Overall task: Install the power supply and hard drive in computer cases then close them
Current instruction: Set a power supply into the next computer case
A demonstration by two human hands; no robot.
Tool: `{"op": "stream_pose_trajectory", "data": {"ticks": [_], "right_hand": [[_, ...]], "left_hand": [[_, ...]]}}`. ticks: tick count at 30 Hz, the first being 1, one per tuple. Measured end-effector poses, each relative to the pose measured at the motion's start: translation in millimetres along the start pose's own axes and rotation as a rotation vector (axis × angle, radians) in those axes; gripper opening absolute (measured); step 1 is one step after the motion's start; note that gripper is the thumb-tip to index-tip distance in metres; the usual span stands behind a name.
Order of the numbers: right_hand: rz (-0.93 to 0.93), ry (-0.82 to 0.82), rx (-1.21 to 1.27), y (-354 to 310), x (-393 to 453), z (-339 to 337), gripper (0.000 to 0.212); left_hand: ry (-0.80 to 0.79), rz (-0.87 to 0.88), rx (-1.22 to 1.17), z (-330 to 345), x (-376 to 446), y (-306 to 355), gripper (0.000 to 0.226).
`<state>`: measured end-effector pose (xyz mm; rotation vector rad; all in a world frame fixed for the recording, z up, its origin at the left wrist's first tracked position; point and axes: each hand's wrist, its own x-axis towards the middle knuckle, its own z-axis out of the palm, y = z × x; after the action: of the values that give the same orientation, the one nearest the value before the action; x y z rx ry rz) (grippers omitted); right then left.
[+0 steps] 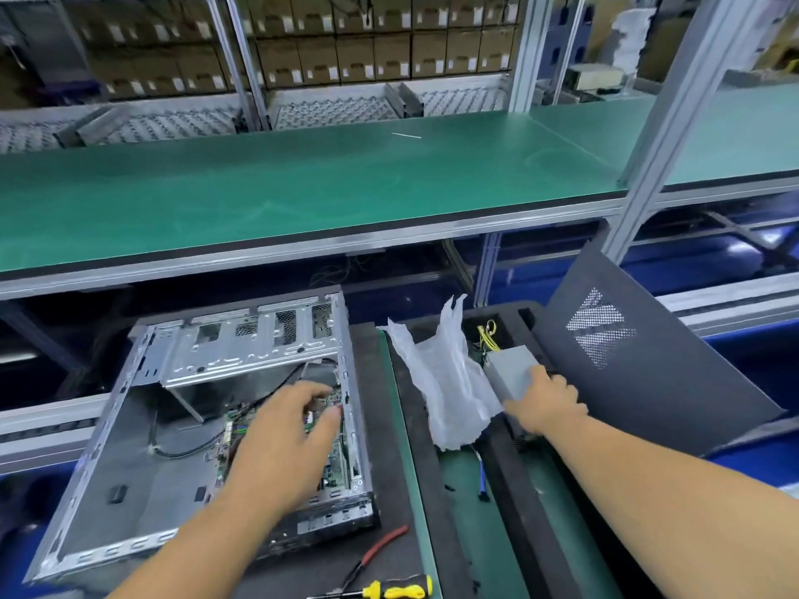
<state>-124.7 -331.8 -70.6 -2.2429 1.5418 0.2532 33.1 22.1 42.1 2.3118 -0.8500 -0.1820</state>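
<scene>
The open computer case (207, 430) lies flat at 7 o'clock, side panel off. The left hand (285, 443) hovers over the motherboard (333, 464) inside it, fingers loosely curled and holding nothing. At 4 o'clock the right hand (547, 402) grips the grey power supply (510, 369), fingers wrapped over its near end. A plastic bag (449, 382) lies just beside it at 9 o'clock; the dark side panel (640, 356) leans at 3 o'clock.

right hand (545, 403) covers near end of grey metal power supply box (510, 370), grip under palm not visible; left hand (287, 434) hides part of green motherboard (333, 464) in open silver computer case (207, 430); yellow-handled screwdriver (395, 590) cut off by bottom edge; labels on brown cardboard boxes (346, 58) blurred
</scene>
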Motion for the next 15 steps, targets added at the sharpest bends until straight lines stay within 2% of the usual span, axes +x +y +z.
{"op": "stream_pose_trajectory", "data": {"ticks": [2, 7, 11, 15], "right_hand": [[-0.019, -0.021, 0.031, 4, 5, 6, 0.087], [-0.05, 0.055, 0.111, 2, 1, 6, 0.067], [-0.066, 0.163, 0.207, 1, -19, -6, 0.071], [-0.117, 0.344, 0.264, -5, -51, -41, 0.073]], "left_hand": [[-0.037, 0.035, -0.045, 13, 1, 17, 0.025], [-0.127, 0.045, -0.164, 41, 4, 44, 0.022], [-0.177, 0.025, -0.223, 53, 10, 56, 0.02], [-0.187, -0.052, -0.333, 53, 15, 60, 0.018]]}}
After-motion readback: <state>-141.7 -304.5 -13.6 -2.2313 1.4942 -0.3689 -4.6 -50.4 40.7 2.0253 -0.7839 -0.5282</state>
